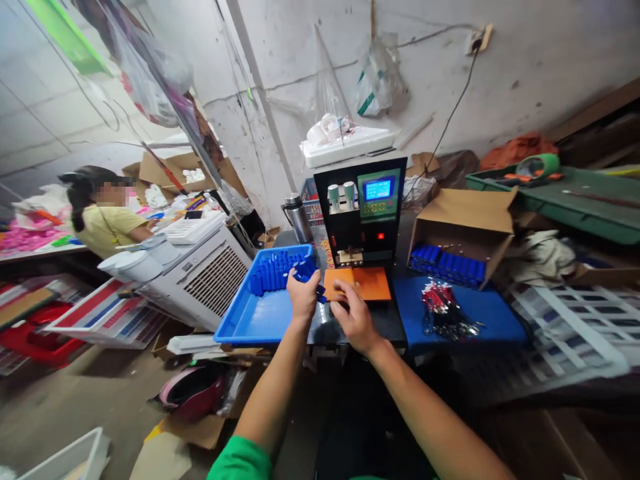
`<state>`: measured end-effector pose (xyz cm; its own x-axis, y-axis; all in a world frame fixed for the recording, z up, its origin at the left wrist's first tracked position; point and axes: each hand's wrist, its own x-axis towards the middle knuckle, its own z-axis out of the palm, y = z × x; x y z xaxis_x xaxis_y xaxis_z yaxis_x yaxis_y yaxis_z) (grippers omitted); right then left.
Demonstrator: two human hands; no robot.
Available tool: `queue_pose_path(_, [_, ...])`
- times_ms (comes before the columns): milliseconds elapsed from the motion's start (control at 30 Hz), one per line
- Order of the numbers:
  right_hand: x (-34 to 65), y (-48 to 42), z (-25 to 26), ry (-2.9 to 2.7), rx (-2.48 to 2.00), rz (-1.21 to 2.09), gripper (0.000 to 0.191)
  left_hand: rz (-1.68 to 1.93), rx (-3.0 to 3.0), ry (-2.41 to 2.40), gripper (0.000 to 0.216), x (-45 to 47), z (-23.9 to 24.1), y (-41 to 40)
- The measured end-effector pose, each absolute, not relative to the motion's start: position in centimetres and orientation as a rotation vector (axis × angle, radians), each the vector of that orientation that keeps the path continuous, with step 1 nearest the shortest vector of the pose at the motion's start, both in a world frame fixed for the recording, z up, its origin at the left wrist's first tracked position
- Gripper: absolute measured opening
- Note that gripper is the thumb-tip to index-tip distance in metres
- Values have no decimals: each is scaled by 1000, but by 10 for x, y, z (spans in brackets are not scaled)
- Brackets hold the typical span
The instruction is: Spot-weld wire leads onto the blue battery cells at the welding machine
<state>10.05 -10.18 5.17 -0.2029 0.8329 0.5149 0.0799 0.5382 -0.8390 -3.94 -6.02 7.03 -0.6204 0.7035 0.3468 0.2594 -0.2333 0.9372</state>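
My left hand (303, 294) is closed around a small blue battery cell (321, 294), held just right of the blue tray (250, 319). More blue cells (277, 270) are stacked at the tray's far end. My right hand (353, 315) is curled, fingertips pinching at the front edge of the orange pad (367, 283); what it grips is too small to name. The pad lies under the black spot-welding machine (361, 210) with its lit blue screen. The two hands nearly touch in front of the machine.
A cardboard box of blue cells (447, 263) stands to the right, above a blue mat (475, 317) with a bundle of red and black wires (443, 310). A steel flask (299, 217) stands beside the machine. A seated person (107, 213) works at the far left, behind a white air cooler (200, 270).
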Motion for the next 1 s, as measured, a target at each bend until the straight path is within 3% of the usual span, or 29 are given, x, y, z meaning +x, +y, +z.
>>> queue_pose_path(233, [60,-42,29,-1548,-853,836,67,1850,1541,1996,34,-13,33,-35])
queue_pose_path(600, [58,-41,17,-1377,-921,825,53,1831,2013,1790,28,-27,4,-18])
queue_pose_path(1000, [60,-33,14,-1363,-910,904,48,1841,1885,1858,27,-24,-5,-15])
